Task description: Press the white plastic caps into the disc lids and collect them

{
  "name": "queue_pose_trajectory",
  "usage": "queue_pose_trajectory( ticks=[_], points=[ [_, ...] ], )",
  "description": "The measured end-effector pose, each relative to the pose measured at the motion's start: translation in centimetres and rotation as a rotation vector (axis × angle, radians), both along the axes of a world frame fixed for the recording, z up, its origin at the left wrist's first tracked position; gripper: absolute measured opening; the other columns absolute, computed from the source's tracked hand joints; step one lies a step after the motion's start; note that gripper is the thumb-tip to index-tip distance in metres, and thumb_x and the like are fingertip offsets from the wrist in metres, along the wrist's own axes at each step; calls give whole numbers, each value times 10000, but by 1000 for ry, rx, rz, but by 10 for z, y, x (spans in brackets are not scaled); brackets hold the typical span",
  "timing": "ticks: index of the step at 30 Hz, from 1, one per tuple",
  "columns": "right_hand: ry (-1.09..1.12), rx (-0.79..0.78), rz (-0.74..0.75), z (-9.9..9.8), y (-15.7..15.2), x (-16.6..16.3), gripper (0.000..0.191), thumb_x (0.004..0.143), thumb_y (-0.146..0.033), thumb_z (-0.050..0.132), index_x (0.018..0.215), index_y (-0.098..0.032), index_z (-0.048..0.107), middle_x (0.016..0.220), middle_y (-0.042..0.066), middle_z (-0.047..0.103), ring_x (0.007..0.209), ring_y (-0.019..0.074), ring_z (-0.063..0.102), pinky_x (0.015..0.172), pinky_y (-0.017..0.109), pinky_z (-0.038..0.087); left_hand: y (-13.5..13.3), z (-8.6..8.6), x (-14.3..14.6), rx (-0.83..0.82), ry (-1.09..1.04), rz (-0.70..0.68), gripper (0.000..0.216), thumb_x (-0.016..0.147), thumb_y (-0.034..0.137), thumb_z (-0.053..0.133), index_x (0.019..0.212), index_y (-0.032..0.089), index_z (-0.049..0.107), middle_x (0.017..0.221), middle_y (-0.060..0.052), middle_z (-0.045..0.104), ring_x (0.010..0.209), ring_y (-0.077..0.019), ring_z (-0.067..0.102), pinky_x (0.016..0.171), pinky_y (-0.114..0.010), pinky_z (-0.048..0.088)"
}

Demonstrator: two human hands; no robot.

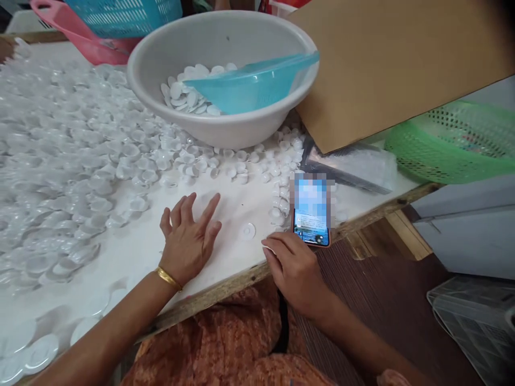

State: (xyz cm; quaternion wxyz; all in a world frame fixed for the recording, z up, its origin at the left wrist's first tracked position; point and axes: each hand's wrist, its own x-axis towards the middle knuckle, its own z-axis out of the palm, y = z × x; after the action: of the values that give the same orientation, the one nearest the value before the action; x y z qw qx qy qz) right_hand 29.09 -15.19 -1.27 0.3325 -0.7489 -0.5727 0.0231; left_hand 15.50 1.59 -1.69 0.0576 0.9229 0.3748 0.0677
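Observation:
My left hand (187, 241) hovers low over the white tabletop (225, 257), its fingers spread and holding nothing. To its right a small clear round disc (247, 231) lies on the surface. My right hand (295, 271) is at the table's front edge, thumb and fingers pinched together. A thin white edge shows between the fingertips and looks like a small white disc (269, 246), mostly hidden by the fingers. Just beyond that hand lies a phone (311, 236) with its screen lit.
Clear cup-like plastic pieces (100, 145) are heaped across the left. A grey basin (229, 128) holds white discs (189, 96) and a blue scoop (257, 88). Cardboard (382, 69), a green basket (418, 150) and a plastic bag (358, 163) are right; larger clear discs (40, 354) lie front left.

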Motion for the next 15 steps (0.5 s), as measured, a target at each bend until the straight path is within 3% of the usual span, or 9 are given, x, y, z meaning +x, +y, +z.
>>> queue_pose_trajectory(
  ticks=[2,7,10,12,15],
  points=[
    [-54,-94,16,5,13,-3,180,873,-154,492,1010,-137,606,1006,87,612,932,201,540,832,351,451,-2,3,-3,82,10,-67,461,909,402,287,1363,341,336,1384,-126,272,1288,-329,243,1031,-571,158],
    [-223,-315,-84,15,25,-1,205,844,-167,542,1040,-134,595,1091,106,589,982,246,510,836,389,436,-6,10,-3,109,34,-101,433,892,347,372,1313,272,440,1264,-150,419,1112,-333,397,880,-508,360],
    [-273,-366,-180,20,16,7,173,834,-181,567,998,-141,603,1084,102,587,955,244,506,810,377,426,-12,12,8,67,28,-299,365,874,291,436,1225,243,524,1223,-115,493,1073,-297,427,864,-450,386],
    [-307,-415,-179,22,12,10,132,819,-175,586,946,-151,609,1031,95,600,930,242,503,787,368,414,-18,11,18,9,23,-433,343,860,269,475,1193,217,536,1191,-105,525,1044,-268,453,842,-410,409],
    [-370,-487,-134,23,13,12,60,822,-161,574,873,-171,604,919,77,614,888,239,499,748,363,387,-25,10,30,-9,76,-523,236,856,229,472,1051,171,592,1042,-101,583,947,-256,500,786,-398,433]
  ],
)
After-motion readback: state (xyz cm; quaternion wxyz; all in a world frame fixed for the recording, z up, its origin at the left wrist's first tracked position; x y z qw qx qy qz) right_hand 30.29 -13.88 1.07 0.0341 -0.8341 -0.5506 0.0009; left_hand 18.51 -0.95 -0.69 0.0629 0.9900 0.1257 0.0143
